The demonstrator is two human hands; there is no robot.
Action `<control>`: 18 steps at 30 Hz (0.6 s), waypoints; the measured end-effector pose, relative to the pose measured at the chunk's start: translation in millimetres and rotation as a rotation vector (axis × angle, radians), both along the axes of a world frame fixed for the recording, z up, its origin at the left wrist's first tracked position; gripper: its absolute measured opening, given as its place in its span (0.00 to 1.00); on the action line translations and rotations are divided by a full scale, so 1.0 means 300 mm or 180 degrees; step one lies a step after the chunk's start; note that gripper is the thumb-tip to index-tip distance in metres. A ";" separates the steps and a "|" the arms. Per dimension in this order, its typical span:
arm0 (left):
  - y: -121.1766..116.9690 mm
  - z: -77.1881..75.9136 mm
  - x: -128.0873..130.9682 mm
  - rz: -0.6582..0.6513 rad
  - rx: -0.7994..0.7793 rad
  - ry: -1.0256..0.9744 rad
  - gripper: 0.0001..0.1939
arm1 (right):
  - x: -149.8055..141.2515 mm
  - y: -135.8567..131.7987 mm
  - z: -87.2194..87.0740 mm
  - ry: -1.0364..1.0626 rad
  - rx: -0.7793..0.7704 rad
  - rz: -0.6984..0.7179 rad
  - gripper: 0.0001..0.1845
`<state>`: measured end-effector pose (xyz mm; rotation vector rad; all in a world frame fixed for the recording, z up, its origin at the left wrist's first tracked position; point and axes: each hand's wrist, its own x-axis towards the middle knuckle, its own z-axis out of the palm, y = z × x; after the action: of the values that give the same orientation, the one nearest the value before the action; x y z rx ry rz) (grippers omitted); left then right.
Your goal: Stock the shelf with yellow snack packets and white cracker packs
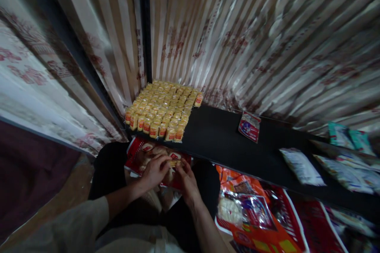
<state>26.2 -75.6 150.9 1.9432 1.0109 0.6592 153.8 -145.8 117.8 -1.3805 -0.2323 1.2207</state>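
Between my knees, both hands meet over a red snack bag point(137, 152). My left hand point(155, 170) and my right hand point(186, 177) pinch the two ends of a small yellow wrapped snack point(173, 163). Its far details are blurred and partly covered by my fingers. Just beyond my hands, many similar yellow wrapped snacks point(163, 106) stand upright in tight rows at the left end of a black shelf point(213, 134). One snack point(198, 99) with a red label stands at the back right corner of the rows.
A red and white packet point(249, 126) lies mid-shelf. White packets point(302, 167) and green packets point(340, 135) lie to the right. Orange and red bags point(255, 221) are piled under the shelf's front edge. Pleated printed sheeting point(255, 39) walls the back and left, with a dark post point(145, 27) at the corner.
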 end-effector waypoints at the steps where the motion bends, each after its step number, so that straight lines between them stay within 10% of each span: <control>1: 0.017 0.022 0.010 -0.0056 -0.0011 0.0031 0.11 | 0.018 -0.004 0.012 -0.0447 0.0046 0.0096 0.26; 7: 0.118 0.123 0.078 -0.0528 -0.0993 0.0015 0.14 | 0.115 -0.008 0.111 -0.2633 0.0496 0.0577 0.20; 13: 0.169 0.163 0.171 -0.0856 -0.1574 -0.0069 0.20 | 0.166 0.011 0.172 -0.2238 0.0550 0.0752 0.21; 18: 0.186 0.192 0.271 -0.0810 -0.1033 0.0189 0.17 | 0.245 0.041 0.191 -0.2143 0.0549 0.0552 0.21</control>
<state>107.7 -19.9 208.6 1.7705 0.8288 0.2762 227.2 -133.3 175.1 -1.6015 -0.9202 0.8087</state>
